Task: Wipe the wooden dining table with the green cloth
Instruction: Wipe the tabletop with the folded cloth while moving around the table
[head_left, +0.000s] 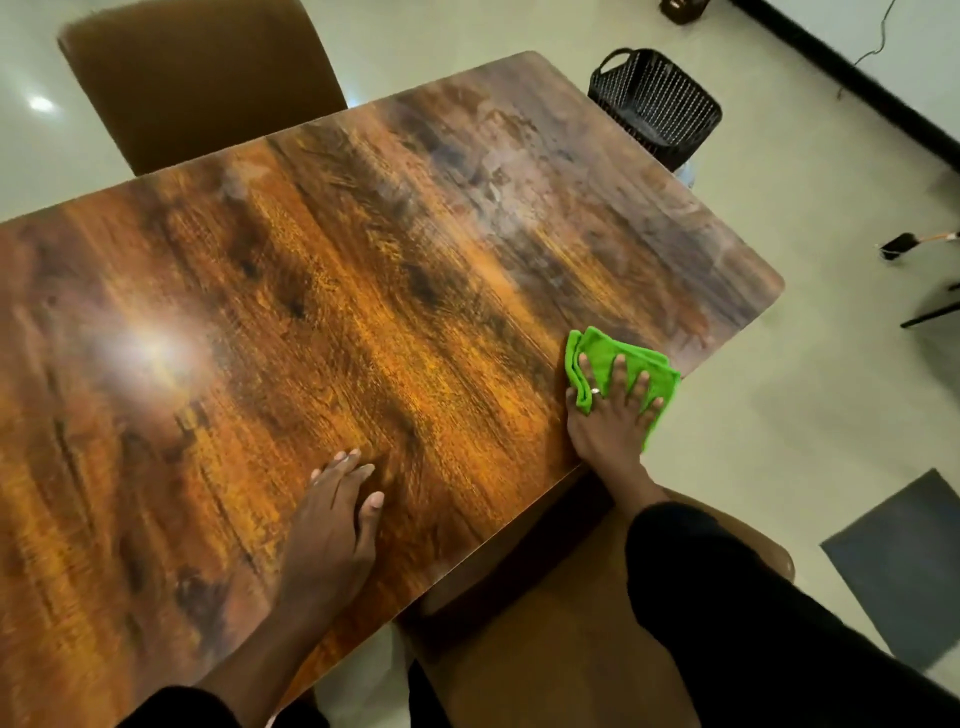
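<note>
Head view: right hand (610, 415) flat on green cloth (602, 353), fingers spread and straight, pressing down, not curled round it; ring on one finger. Cloth bright green, folded in layers, creased between fingers, lying at table's near right edge, one corner hanging just past edge. Left hand (332, 525) flat on bare tabletop, fingers straight and together, holding nothing, well apart from cloth. Wooden dining table (363, 291) glossy, dark-orange grain, light glare at left. Brown chair (197, 78) at far side. Black basket (657, 104) on floor beyond far corner.
</note>
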